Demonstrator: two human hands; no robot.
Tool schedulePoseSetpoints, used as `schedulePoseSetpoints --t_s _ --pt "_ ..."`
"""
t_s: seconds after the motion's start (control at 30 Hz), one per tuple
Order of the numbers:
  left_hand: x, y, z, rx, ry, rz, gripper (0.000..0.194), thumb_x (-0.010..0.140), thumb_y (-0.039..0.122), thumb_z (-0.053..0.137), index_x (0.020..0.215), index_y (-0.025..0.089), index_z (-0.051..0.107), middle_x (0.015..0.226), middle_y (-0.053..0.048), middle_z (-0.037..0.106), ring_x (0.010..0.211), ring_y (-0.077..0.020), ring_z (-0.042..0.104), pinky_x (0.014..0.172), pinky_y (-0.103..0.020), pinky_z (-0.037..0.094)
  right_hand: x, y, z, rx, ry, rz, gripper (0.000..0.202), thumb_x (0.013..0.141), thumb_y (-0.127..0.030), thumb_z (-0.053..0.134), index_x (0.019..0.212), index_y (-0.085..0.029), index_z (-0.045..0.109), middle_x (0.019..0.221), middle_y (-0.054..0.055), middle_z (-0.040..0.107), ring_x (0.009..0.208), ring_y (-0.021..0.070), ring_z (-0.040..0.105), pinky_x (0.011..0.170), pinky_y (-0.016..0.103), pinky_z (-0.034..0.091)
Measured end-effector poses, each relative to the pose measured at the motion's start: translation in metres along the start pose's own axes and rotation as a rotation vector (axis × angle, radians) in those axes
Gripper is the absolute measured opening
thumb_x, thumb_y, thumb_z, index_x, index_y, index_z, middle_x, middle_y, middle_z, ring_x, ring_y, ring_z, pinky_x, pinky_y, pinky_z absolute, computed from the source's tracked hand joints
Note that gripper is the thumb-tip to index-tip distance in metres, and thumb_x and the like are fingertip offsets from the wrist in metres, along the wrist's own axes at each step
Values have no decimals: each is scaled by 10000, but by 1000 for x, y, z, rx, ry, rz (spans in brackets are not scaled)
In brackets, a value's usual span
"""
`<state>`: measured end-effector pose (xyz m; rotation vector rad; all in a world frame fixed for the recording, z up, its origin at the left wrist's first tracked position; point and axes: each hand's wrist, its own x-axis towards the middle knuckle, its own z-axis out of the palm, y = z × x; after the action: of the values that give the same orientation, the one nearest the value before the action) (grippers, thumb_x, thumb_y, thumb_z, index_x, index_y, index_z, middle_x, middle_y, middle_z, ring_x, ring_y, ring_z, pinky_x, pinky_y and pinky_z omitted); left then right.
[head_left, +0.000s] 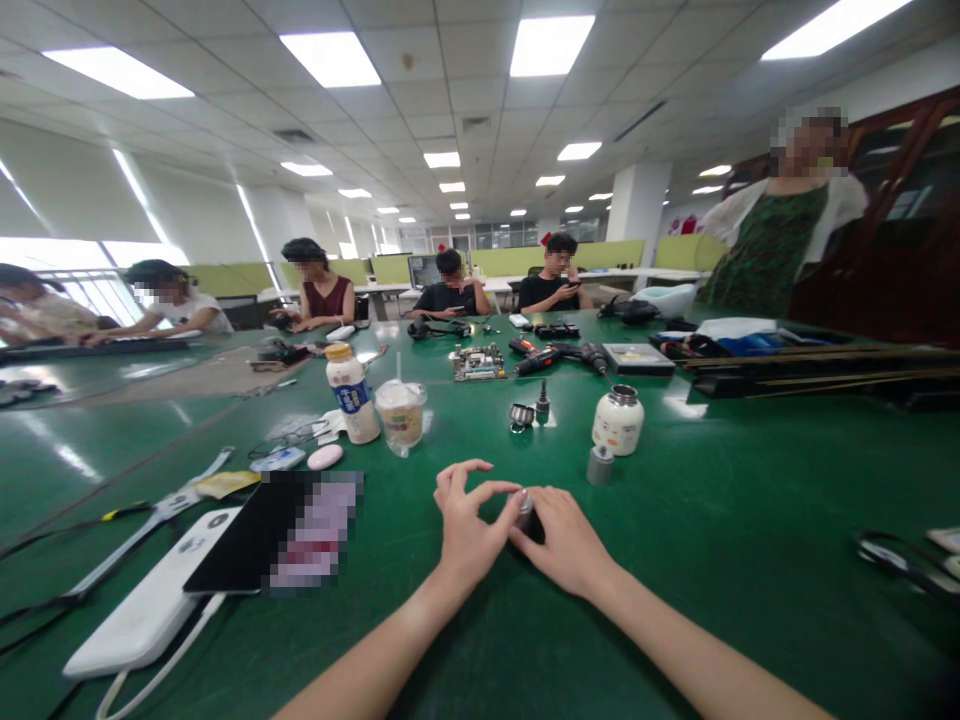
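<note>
Over the green table, my left hand (476, 525) pinches a small metal cylinder (524, 510) between thumb and index finger, its other fingers raised and curved. My right hand (562, 540) closes round the same cylinder from the right and hides much of it. Just beyond, to the right, stands a grey metal cylinder (600, 466) with a small knob on top. Behind that is a cream vacuum flask (618, 422), its steel mouth uncovered. A shiny metal ring-like piece (520, 416) and a dark upright part with a narrow stem (542, 400) stand straight ahead of my hands.
On the left are a phone (247, 535), a white power bank (157, 590) with cables, a milk bottle (351, 395) and a plastic drink cup (403, 412). Power drills (536, 357) and a circuit board (478, 363) lie farther back. Several people sit or stand around the table.
</note>
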<state>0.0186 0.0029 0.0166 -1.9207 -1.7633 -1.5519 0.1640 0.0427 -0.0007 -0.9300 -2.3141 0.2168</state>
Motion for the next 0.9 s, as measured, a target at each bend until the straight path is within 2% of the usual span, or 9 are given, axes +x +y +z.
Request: schedulePoseSetpoints --t_s 0.17,0.27,0.43,0.5,0.63,0.7,0.8,0.9 --pt "0 -1 -2 -34 -100 29 216 835 190 632 929 352 738 1120 -21 591 1107 -253 455 967 -454 356 0 0 0 8 -6 -1 207 828 -257 629 1010 -166 590 958 72 658 905 246 582 849 389 435" --pt "-1 0 -3 -39 -109 -4 259 857 196 596 1059 333 682 1157 -31 578 1125 -257 447 970 -465 346 1 0 -1 15 -7 -2 229 838 -279 623 1037 -172 584 980 69 658 923 243 582 858 388 432" --pt "0 1 -1 -30 -88 -44 37 795 259 691 822 262 715 1135 -49 575 1134 -287 437 978 -496 322 0 -1 -2 18 -11 4 224 824 -252 636 1032 -184 588 968 56 657 916 235 583 853 381 433" --pt "0 0 0 -38 -101 -42 54 799 247 687 808 281 729 1141 -40 574 1137 -281 437 980 -487 330 0 0 -2 16 -13 6 219 820 -246 637 1024 -180 593 958 61 658 908 239 584 847 384 435" --pt "0 0 0 -61 -152 -26 212 844 222 632 974 366 717 1174 -13 574 1142 -252 447 975 -453 360 0 -1 -1 14 -11 8 222 816 -242 638 1018 -163 594 959 75 661 913 246 586 852 393 433" --pt "-1 1 0 -59 -155 -40 272 838 234 643 1078 359 673 1180 -20 576 1141 -251 452 978 -457 359 1 -1 -1 16 -6 6 225 812 -231 639 1023 -170 588 979 68 662 925 240 585 861 388 430" --pt "-1 2 1 -37 -127 -75 160 794 263 698 953 288 702 1154 -42 584 1134 -271 455 974 -479 350 1 -1 -1 19 -3 0 219 817 -232 637 1024 -180 585 982 56 661 924 229 586 865 378 431" --pt "1 4 1 -17 -117 -89 26 793 258 703 795 277 721 1127 -32 591 1125 -263 461 971 -463 356 1 -1 0 14 -4 -1 193 824 -252 637 997 -178 593 941 55 661 896 233 589 843 377 440"
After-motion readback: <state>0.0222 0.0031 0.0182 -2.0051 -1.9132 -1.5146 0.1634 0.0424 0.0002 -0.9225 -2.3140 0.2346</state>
